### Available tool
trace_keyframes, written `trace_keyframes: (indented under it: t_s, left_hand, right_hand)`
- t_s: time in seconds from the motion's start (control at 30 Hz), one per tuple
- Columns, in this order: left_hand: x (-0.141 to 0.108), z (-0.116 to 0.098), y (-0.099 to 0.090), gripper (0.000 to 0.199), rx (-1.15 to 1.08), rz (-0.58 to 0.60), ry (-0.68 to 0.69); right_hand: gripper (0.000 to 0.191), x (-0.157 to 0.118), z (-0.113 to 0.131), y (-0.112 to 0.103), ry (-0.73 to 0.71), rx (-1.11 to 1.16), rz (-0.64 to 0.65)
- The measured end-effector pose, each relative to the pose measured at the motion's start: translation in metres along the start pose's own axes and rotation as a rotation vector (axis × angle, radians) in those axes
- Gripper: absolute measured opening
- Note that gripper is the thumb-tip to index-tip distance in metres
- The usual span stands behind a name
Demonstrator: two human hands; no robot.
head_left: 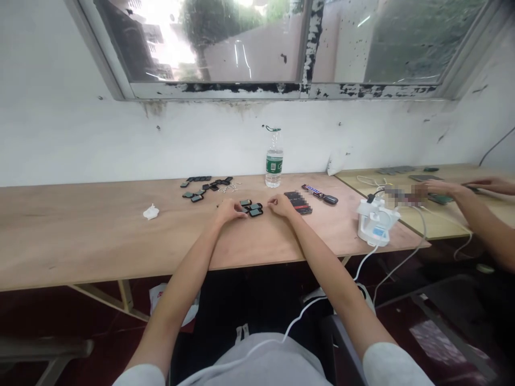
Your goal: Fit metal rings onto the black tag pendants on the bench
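Several small black square pieces with grey-green faces, like small display modules (255, 212), lie on the wooden table in front of me. My left hand (229, 210) is at their left side, its thumb and fingers closed at the edge of the leftmost piece (244, 210). Just right of the group, my right hand (280, 205) has its fingertips pinched together close above the table. Anything inside that pinch is too small to make out. Beyond my left hand lie more of the black pieces (197, 198), with small white bits (230, 188) scattered beside them.
A water bottle (274, 166) stands near the wall. Right of my right hand are a dark flat case (298, 202), a wrapped snack bar (311, 190) and a black key fob (330, 199). A white power strip (378, 222) trails cables. Crumpled white tissue (151, 212) lies left. A co-worker's hand (436, 187) is at right.
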State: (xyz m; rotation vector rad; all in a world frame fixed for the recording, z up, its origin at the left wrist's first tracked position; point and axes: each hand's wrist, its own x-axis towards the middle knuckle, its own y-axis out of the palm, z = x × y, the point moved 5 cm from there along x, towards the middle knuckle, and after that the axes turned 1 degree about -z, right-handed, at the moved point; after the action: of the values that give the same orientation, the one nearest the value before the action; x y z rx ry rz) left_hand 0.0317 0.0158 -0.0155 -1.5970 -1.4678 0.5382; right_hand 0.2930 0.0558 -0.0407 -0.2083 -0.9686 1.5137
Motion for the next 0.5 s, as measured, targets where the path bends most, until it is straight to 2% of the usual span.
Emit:
trace_keyframes:
  t_s: [0.1, 0.17, 0.27, 0.37, 0.5]
  left_hand:
    - [0.002, -0.002, 0.003, 0.034, 0.002, -0.010, 0.002]
    - [0.006, -0.002, 0.000, 0.037, 0.021, -0.072, 0.011]
    - [0.020, -0.004, -0.005, 0.028, 0.060, -0.145, 0.082]
    - [0.039, -0.005, -0.002, 0.017, 0.119, -0.046, 0.106]
    - [0.055, -0.001, 0.007, 0.019, 0.151, 0.134, 0.009]
  right_hand:
    - [0.016, 0.003, -0.005, -0.011, 0.049, 0.044, -0.159]
    - [0.018, 0.003, -0.009, -0.018, 0.083, 0.104, -0.257]
    - [0.018, 0.003, -0.013, -0.024, 0.115, 0.184, -0.322]
    - [0.016, 0.004, -0.014, -0.024, 0.106, 0.211, -0.331]
    - [0.014, 0.006, -0.012, -0.019, 0.098, 0.190, -0.316]
